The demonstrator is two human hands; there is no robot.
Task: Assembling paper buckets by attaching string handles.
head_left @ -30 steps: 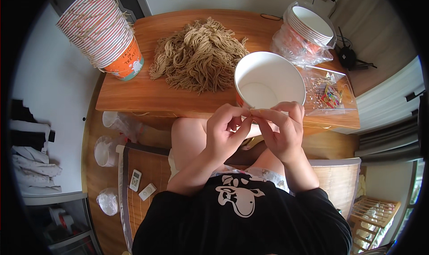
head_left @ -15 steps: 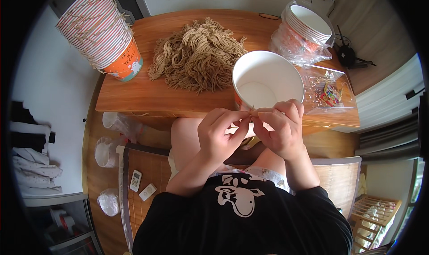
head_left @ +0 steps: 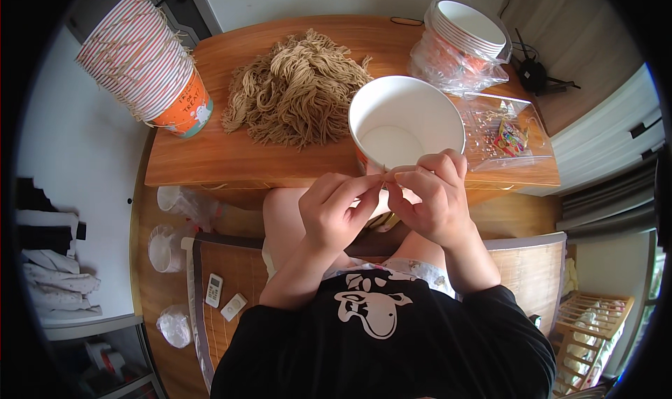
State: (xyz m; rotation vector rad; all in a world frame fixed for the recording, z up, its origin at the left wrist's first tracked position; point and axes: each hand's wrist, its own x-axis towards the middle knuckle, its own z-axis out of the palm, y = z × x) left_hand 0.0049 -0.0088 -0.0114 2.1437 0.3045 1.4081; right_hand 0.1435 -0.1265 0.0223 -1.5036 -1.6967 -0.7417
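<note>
My left hand (head_left: 332, 206) and my right hand (head_left: 435, 201) meet just in front of the near rim of a white-lined paper bucket (head_left: 408, 115). Thumbs and forefingers pinch together on a thin piece of tan twine, of which only a tiny end shows above the fingertips; the rest is hidden. The bucket stands upright near the table's front edge, and its inside shows nothing but white walls and bottom. Behind and left of it lies a large loose heap of tan twine (head_left: 297, 91).
A tall leaning stack of striped orange buckets (head_left: 143, 66) with twine on them stands at the table's left end. Bagged white buckets (head_left: 465, 38) sit at the back right. Nearer is a clear plastic tray (head_left: 542, 143) with small bits and a colourful packet (head_left: 512, 139).
The whole view has shifted slightly, so the table things appear a little further left. Both hands keep their pinch at the bucket's near rim, with barely any finger movement.
</note>
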